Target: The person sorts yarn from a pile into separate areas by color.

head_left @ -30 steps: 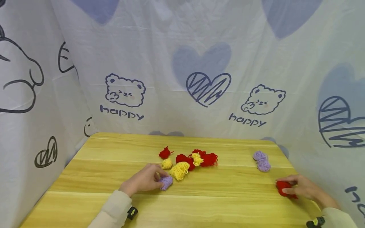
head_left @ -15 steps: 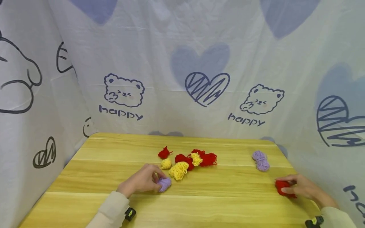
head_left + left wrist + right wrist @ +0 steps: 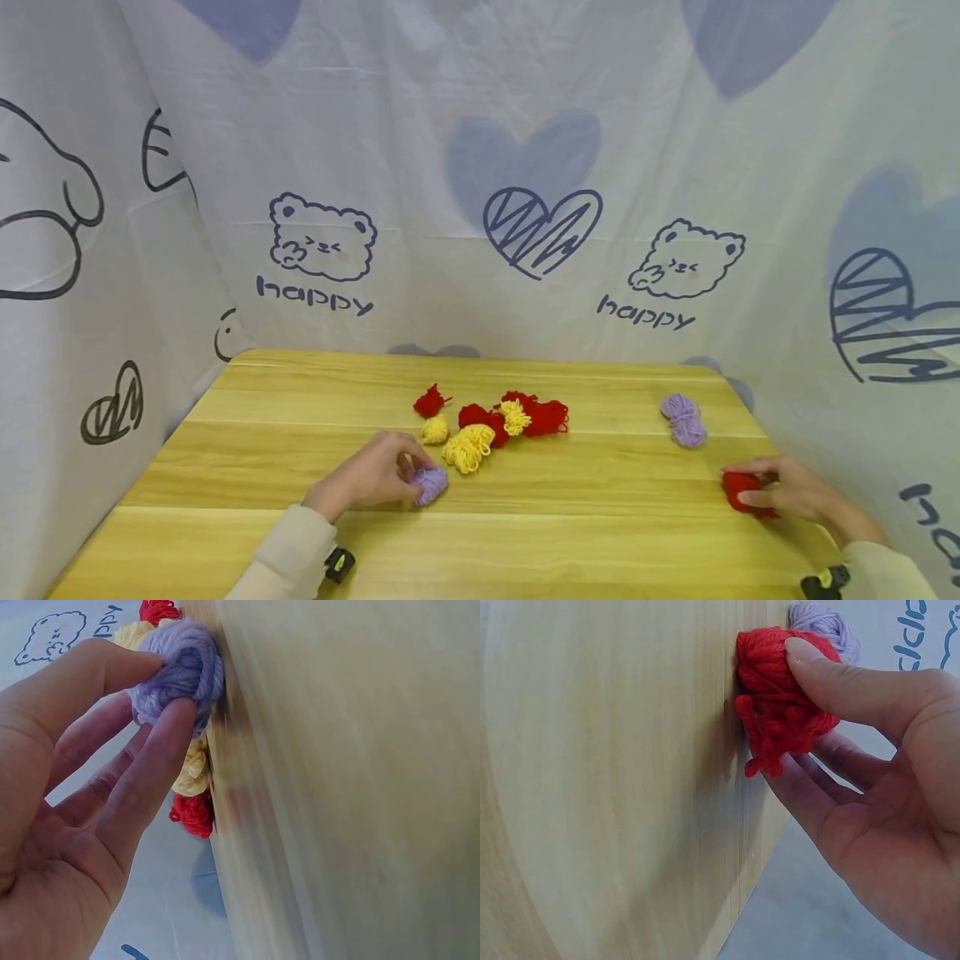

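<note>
In the head view my left hand pinches a small lavender yarn bundle low over the table, left of the middle. Thumb and fingertips press its sides in the left wrist view, where the lavender yarn shows its wound strands. At the right side, my right hand grips a red yarn bundle. Its thumb lies across the red yarn in the right wrist view, fingers beneath, loose loops hanging at one end. Another lavender skein, tied at its waist, lies just beyond the right hand.
A cluster near the table's middle holds a yellow skein, a yellow ball, a small red bundle, a smaller yellow bundle and red skeins. A printed white cloth surrounds the wooden table.
The lavender bundle in my left hand has shifted slightly toward me, a little farther from the yellow skein. My right hand keeps its hold on the red yarn. The head view has drifted slightly.
</note>
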Demonstrator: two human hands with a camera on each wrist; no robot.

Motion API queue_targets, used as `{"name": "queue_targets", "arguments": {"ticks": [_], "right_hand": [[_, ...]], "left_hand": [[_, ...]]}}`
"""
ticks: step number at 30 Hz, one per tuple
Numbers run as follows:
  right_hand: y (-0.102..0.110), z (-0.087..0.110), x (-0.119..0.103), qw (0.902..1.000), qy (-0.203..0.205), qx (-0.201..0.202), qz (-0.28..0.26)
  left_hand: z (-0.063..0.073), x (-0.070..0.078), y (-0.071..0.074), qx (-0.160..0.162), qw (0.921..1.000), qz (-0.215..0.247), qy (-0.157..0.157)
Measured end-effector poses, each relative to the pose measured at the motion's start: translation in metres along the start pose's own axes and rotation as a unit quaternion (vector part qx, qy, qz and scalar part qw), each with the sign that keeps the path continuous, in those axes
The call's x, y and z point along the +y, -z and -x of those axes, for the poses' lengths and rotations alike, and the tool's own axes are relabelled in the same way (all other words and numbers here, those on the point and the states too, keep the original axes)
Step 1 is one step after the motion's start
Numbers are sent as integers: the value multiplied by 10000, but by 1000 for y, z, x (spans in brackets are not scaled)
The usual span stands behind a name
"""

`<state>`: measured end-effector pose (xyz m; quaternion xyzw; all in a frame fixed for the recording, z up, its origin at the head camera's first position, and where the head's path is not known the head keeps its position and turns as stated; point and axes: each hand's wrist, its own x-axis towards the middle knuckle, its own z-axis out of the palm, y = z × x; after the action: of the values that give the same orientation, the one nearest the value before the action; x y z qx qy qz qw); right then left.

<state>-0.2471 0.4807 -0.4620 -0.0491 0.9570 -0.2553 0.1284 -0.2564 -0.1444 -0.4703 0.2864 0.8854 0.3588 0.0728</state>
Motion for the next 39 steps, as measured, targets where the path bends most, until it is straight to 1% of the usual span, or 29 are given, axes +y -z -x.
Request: {"name": "queue_targets", "arguments": {"ticks": [5,8,14,19,21,24,29,35,39], "right_hand": [[-1,0,1,10000,-29,58,58],[-1,1,1,10000,28,82,38],[0,2,3,9998,100,128,-145],[-2,2,5,9988,83,356,-340],[-2,1,5,9986,36,417,-320],[-2,1,4,9986,16,441,-281],[-1,2,3,9985,204,441,-247],[0,3,4,9983,254,402,-345],[-1,5,5,9978,321,408,-403]], "left_hand": [[2,2,1,39,10000,27,-54],[3,3,1,26,10000,59,-66],[3,3,2,-11,10000,78,-34],[2,2,3,-26,9999,98,-9],[2,2,2,-29,9999,113,2],[1,3,2,-28,9999,127,28],[2,2,2,17,9999,137,27],[3,2,2,53,9998,215,-14],[4,5,3,76,9997,241,-16]]}}
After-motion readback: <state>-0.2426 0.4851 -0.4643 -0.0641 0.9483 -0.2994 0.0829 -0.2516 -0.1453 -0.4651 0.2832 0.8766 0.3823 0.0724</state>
